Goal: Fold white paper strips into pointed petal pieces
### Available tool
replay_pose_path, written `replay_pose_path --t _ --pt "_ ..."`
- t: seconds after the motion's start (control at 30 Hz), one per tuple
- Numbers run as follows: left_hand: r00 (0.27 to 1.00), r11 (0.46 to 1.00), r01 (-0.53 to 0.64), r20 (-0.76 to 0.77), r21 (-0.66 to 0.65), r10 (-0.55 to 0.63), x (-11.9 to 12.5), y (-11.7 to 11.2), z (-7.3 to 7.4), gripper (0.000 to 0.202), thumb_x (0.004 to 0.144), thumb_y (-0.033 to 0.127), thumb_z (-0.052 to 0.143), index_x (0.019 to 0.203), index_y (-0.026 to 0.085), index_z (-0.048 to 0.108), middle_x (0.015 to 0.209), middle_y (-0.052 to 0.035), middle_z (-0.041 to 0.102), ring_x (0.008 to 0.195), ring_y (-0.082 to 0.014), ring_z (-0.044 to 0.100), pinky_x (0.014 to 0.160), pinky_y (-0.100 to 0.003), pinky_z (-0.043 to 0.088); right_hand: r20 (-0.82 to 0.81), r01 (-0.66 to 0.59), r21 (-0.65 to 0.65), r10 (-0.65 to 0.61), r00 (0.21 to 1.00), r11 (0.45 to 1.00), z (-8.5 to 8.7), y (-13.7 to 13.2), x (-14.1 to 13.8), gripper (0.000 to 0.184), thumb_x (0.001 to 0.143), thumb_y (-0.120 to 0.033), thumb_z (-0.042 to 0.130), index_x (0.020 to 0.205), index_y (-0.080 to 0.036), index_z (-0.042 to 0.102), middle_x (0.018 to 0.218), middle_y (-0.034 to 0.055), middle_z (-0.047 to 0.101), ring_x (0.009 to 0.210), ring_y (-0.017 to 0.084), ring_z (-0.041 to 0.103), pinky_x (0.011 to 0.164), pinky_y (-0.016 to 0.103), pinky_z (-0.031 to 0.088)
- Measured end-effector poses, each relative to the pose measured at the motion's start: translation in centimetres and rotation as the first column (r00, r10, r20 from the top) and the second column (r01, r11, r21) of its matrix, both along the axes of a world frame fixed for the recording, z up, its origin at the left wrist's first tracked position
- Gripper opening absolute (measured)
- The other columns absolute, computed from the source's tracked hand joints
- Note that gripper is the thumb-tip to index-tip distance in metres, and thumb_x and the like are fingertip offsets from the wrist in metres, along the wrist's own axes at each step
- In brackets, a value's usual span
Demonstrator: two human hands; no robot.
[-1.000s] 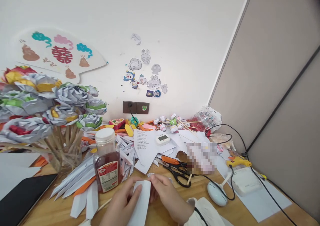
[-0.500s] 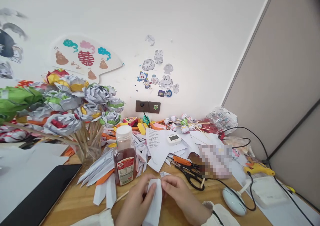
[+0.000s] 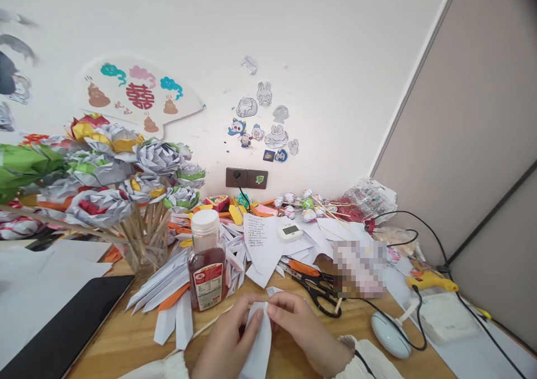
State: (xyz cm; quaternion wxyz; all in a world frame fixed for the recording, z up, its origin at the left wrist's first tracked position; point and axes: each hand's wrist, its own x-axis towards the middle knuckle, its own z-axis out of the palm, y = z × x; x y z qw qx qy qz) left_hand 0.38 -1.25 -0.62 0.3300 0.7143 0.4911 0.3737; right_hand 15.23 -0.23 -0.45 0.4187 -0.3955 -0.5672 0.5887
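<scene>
A folded strip of white paper (image 3: 257, 345) stands between my hands at the bottom centre. My left hand (image 3: 235, 334) grips it, thumb on the near face and fingers behind. At the strip's top right corner, my right hand (image 3: 300, 326) pinches the edge between thumb and forefinger; its other fingers are curled and partly hidden. A thin wooden stick (image 3: 210, 326) lies just left of my left hand. Beyond my hands stands a bottle (image 3: 206, 267) of dark reddish liquid with a white cap. Black-handled scissors (image 3: 323, 300) lie beyond my right hand.
Folded paper strips (image 3: 161, 289) are heaped left of the bottle. Paper flowers on sticks (image 3: 145, 188) fill a clear container (image 3: 145, 256). A black tablet-like slab (image 3: 79, 323) lies at left. A yellow glue gun (image 3: 432, 282), a white mouse-shaped device (image 3: 390, 334) and cables are at right.
My right thumb and forefinger have closed further over the paper's top corner. The whole view has shifted slightly; the things on the table look otherwise unmoved.
</scene>
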Motion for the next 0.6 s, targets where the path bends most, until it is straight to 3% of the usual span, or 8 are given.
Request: replay_pose_path --t 0.23,0.6 --pt "0.998 0.998 0.048 0.042 -0.029 -0.046 0.03 0.2 0.02 0.022 0.078 0.031 0.039 0.091 0.02 0.053 0.066 -0.0003 0.059 0.063 -0.0164 0.054 0.06 -0.024 0.041 0.014 -0.009 -0.011 0.009 1.0 1.0 -0.46 0.23 0.03 0.026 0.064 -0.038 0.061 0.066 -0.013 0.056 0.059 -0.0034 0.048 0.057 0.009 0.043 0.054 0.02 0.034" --pt "0.999 0.997 0.03 0.043 -0.075 -0.026 0.27 0.24 0.32 0.018 0.076 0.033 0.041 0.08 0.019 0.052 0.056 0.0032 0.051 0.053 -0.0136 0.047 0.052 -0.021 0.037 0.146 0.008 0.107 -0.024 0.989 0.994 -1.05 0.58 0.47 0.021 0.065 -0.035 0.061 0.066 -0.014 0.057 0.062 -0.0013 0.051 0.06 0.011 0.046 0.056 0.021 0.036"
